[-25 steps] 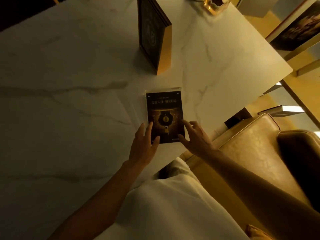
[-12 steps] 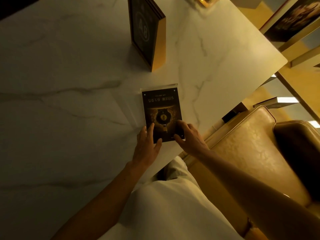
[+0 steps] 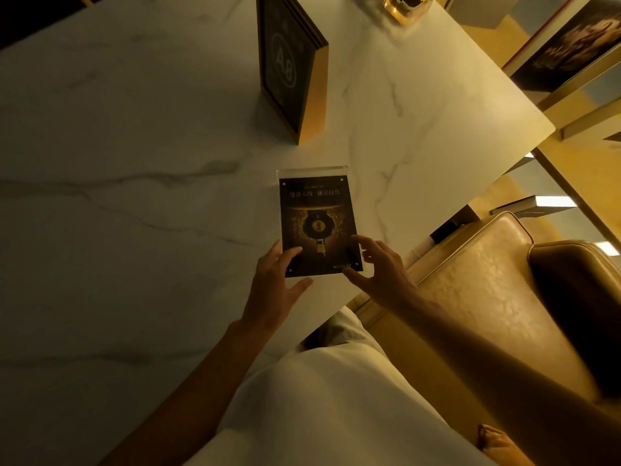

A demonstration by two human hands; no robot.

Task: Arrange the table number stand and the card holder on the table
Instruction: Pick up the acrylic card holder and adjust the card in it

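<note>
The card holder (image 3: 317, 216), a clear acrylic plate with a dark card inside, is near the table's front edge. My left hand (image 3: 275, 284) grips its lower left corner, with fingers on the face and the thumb under the bottom edge. Spread fingers of my right hand (image 3: 379, 274) meet its lower right edge, the index finger and thumb tips pinching it lightly. The table number stand (image 3: 289, 62), a dark wedge with gold sides marked A8, stands upright further back, apart from both hands.
The white marble table (image 3: 134, 196) ends in a corner at the right. A tan leather chair (image 3: 487, 287) sits close to the front edge at the right. A glass dish (image 3: 408, 8) stands at the far edge. My white clothing fills the bottom.
Both hands have shifted from lying on the card holder's face to taking its lower corners. My right fingers have spread apart. The number stand has not moved.
</note>
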